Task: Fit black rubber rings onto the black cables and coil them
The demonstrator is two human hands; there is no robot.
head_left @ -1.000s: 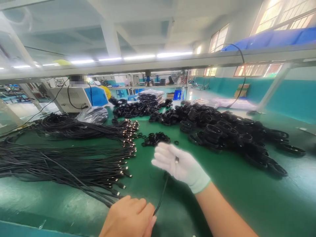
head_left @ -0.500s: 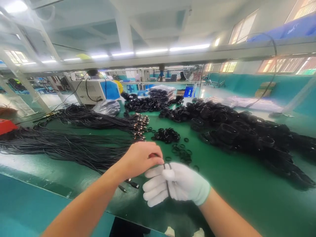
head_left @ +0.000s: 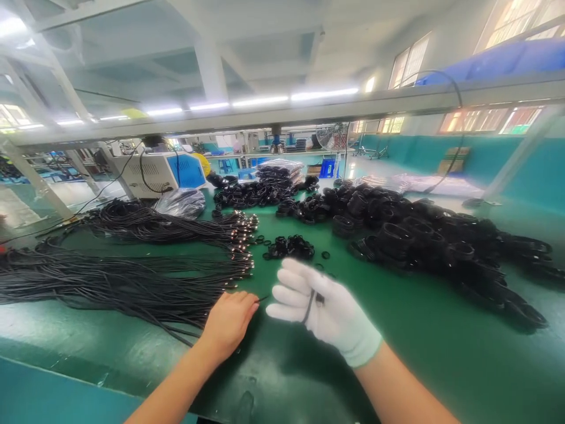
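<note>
Left of the hands, loose black cables fan across the green bench; just beyond them lies a small heap of black rings; to the right sprawls a pile of coiled cables; far behind on the left stand a white-and-blue machine and a plastic bag.

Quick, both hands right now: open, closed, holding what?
Left hand: bare, fingers curled, pinching a black cable end.
Right hand: gloved, closed around the same black cable.
</note>
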